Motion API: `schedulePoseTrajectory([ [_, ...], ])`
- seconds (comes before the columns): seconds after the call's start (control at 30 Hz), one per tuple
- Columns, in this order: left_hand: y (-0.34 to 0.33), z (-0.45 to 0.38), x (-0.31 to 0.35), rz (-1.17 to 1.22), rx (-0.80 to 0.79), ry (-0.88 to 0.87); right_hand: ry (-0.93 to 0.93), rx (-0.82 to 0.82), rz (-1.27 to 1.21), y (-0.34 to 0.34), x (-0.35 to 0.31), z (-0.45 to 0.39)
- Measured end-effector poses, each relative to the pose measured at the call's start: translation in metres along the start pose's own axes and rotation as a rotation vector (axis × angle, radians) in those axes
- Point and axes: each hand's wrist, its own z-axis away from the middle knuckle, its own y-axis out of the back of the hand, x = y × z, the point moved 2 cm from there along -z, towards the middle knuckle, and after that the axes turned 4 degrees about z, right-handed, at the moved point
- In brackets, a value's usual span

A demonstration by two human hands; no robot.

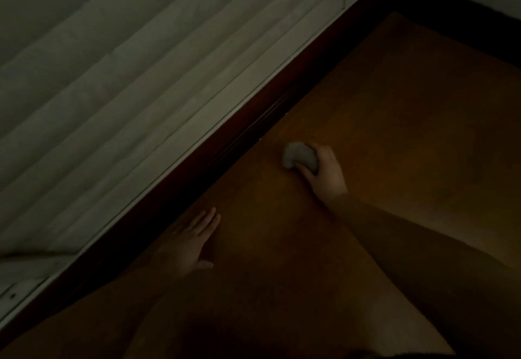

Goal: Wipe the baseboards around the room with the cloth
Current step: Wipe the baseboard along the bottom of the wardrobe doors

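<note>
Both forearms reach in from the bottom edge over an orange-brown floor (408, 99), which fills the lower right of the dim view. Above it, slanting from lower left to upper right, stands a pale slatted shutter (118, 71) set in a dark reddish-brown frame. Along the foot of that frame runs the dark baseboard (225, 150), grooved lengthwise, meeting the floor in a straight diagonal line. A second dark strip of baseboard (456, 12) runs under the light wall at the upper right.

Left hand (191, 243) lies flat on the floor just beside the baseboard, fingers straight and together, pointing up along it, holding nothing.

Right hand (324, 170) is curled around the cloth (300, 157), fingers wrapped over its far side. The cloth is a small, pale grey-white wad, bunched into a rounded lump. It sits low near the floor, close to the baseboard but apart from it.
</note>
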Motion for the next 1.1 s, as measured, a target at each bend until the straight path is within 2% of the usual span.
schedulePoseTrajectory([
  [0.17,0.037,0.001,0.003,0.043,-0.017,-0.076,-0.043,-0.002,0.015,-0.016,0.008,-0.020],
  [0.33,0.104,-0.006,0.028,-0.042,0.233,-0.126,-0.056,-0.031,0.037,-0.012,0.006,-0.020],
  [0.47,0.130,-0.027,0.040,-0.072,0.282,-0.152,-0.053,-0.047,0.076,-0.012,0.004,-0.023],
  [0.7,0.142,-0.059,0.043,-0.125,0.461,-0.258,-0.010,0.014,0.137,-0.013,0.001,-0.024],
  [0.83,0.141,-0.069,0.041,-0.315,0.636,-0.330,0.011,0.029,0.149,-0.015,0.004,-0.025],
  [0.93,0.130,-0.077,0.035,-0.486,0.708,-0.282,0.023,0.052,0.133,-0.016,0.007,-0.022],
  [1.1,0.116,-0.085,0.028,-0.643,0.691,-0.174,0.062,0.084,0.112,-0.016,0.006,-0.023],
])
